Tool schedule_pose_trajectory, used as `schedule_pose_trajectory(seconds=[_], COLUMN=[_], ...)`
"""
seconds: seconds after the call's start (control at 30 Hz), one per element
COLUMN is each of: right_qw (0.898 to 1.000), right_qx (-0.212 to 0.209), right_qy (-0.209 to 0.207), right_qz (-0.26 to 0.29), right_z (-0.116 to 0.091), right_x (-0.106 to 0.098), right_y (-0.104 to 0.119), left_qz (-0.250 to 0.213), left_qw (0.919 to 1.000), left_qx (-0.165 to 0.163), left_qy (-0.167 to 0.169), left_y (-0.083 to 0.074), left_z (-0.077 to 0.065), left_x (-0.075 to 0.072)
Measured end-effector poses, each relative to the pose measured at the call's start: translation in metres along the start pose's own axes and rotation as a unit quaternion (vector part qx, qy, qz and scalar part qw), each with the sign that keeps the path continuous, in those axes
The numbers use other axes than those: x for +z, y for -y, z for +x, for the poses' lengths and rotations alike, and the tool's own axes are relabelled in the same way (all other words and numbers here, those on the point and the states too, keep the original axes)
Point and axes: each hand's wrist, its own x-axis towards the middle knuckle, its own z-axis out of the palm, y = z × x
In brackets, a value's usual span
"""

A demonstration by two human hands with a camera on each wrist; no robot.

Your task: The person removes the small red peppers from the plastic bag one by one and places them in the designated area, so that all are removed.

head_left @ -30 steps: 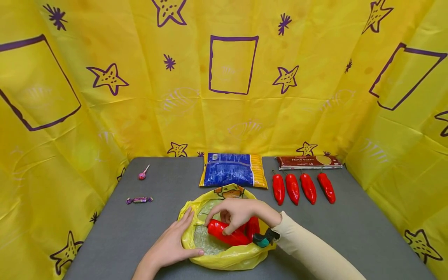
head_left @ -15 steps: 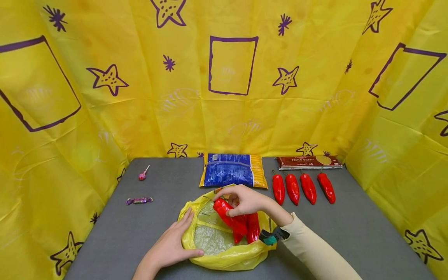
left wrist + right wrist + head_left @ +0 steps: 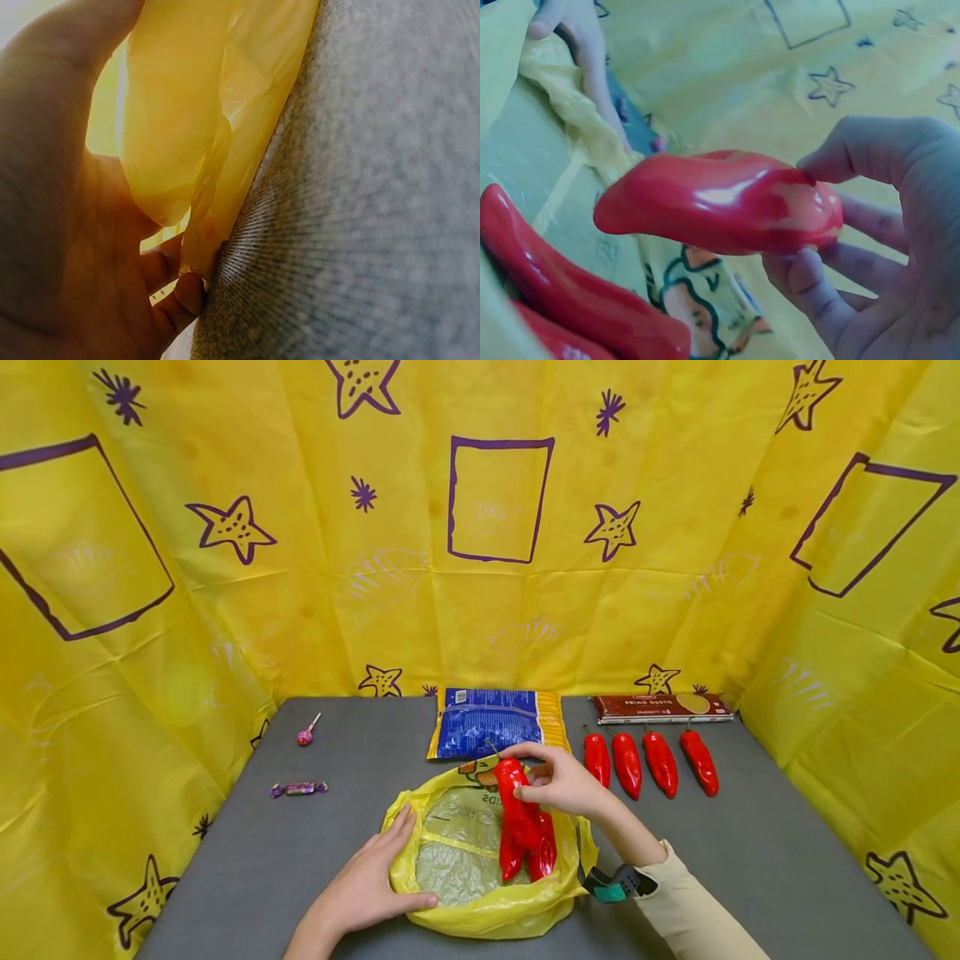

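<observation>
A glossy red pepper (image 3: pixel 513 789) hangs over the right part of an open yellow plastic bag (image 3: pixel 487 925), stem end up. My right hand (image 3: pixel 562 781) pinches it near its stem end between thumb and fingers; the right wrist view shows the held pepper (image 3: pixel 720 202) side-on. Below it, two more red peppers (image 3: pixel 543 852) lie inside the bag, seen also as peppers (image 3: pixel 585 292) at lower left in the right wrist view. My left hand (image 3: pixel 367 881) rests spread along the bag's left rim, thumb over the front edge. The left wrist view has its fingers against the yellow plastic (image 3: pixel 176 112).
Behind the bag lies a blue and yellow packet (image 3: pixel 487 722). Several red peppers (image 3: pixel 660 764) stand in a row at right, before a brown spaghetti pack (image 3: pixel 663 708). A lollipop (image 3: pixel 304 735) and a wrapped candy (image 3: pixel 299 789) lie at left. Yellow curtains (image 3: pixel 300 635) enclose the grey table (image 3: pixel 247 868).
My right hand has lifted the pepper up and to the right from inside the bag, turning it upright. Two peppers beneath have come into view. My left hand has stayed put.
</observation>
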Motion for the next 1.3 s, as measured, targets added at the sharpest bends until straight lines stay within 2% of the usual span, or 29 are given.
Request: schedule_pose_trajectory(seconds=[0.3,0.6,0.83,1.0,1.1,1.3], right_qw=[0.994,0.981,0.976,0.969,0.968,0.968], right_qx=[0.037,0.033,0.049,0.087,0.101,0.101], right_qy=[-0.102,-0.19,-0.209,-0.22,-0.222,-0.225], right_qz=[0.02,0.002,-0.036,-0.065,-0.058,-0.035], right_z=[-0.037,-0.07,-0.092,-0.107,-0.117,-0.137], right_x=[-0.019,-0.041,-0.056,-0.065,-0.068,-0.07], right_y=[-0.011,-0.024,-0.038,-0.055,-0.066,-0.085], left_qz=[0.0,0.006,0.007,0.003,0.004,-0.003], left_qw=[1.0,0.9999,0.9998,0.9997,0.9997,0.9996], left_qx=[-0.007,-0.01,-0.016,-0.022,-0.024,-0.026], left_qy=[0.004,0.004,0.003,0.004,0.005,0.01], left_y=[-0.002,-0.001,-0.003,-0.004,-0.004,-0.003], left_z=[-0.001,0.0,-0.001,-0.001,-0.001,-0.002], left_x=[0.0,-0.001,-0.002,-0.002,-0.002,-0.002])
